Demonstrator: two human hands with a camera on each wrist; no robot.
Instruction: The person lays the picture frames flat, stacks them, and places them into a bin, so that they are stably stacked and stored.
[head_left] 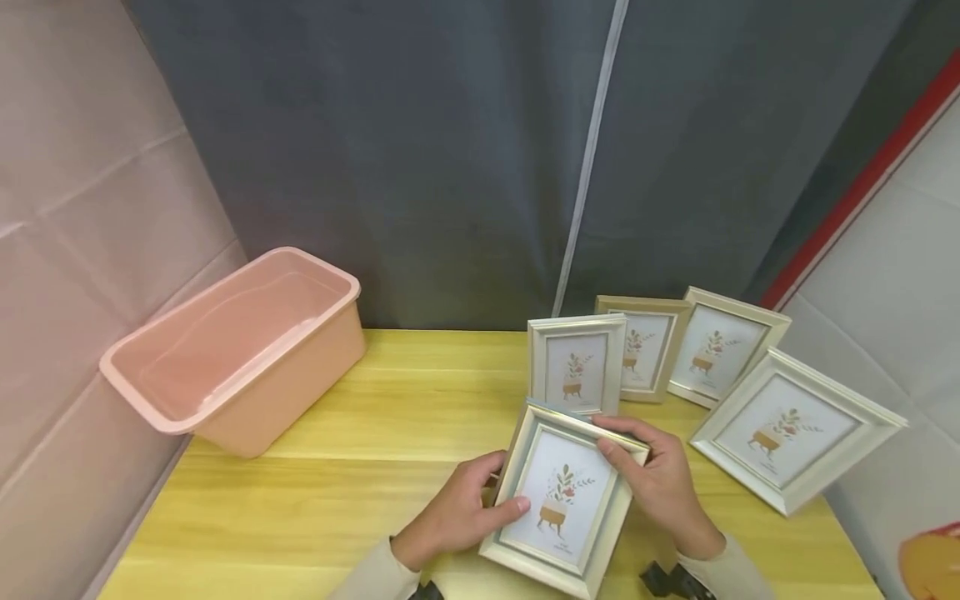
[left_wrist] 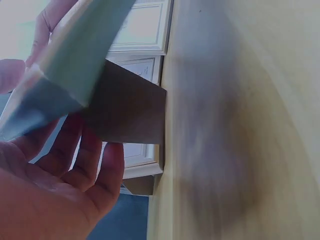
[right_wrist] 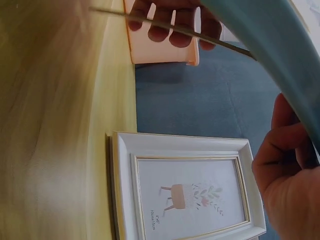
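Both hands hold a pale picture frame (head_left: 618, 521) with a printed potted plant, tilted over the table's front. My left hand (head_left: 461, 508) grips its left side, thumb over the front and fingers behind. At the upper right corner, my right hand (head_left: 660, 479) holds the frame with its thumb on the front. A dark stand flap (left_wrist: 132, 110) sticks out from the frame's back in the left wrist view, near the left fingers; its thin edge shows in the right wrist view. Just behind the held frame stands a white picture frame (head_left: 537, 367).
Further right stand a tan frame (head_left: 678, 321), a cream frame (head_left: 772, 325) and a silvery white frame (head_left: 873, 417). A pink plastic bin (head_left: 277, 392) sits at the left of the wooden table (head_left: 300, 508). A grey curtain (head_left: 405, 167) hangs behind.
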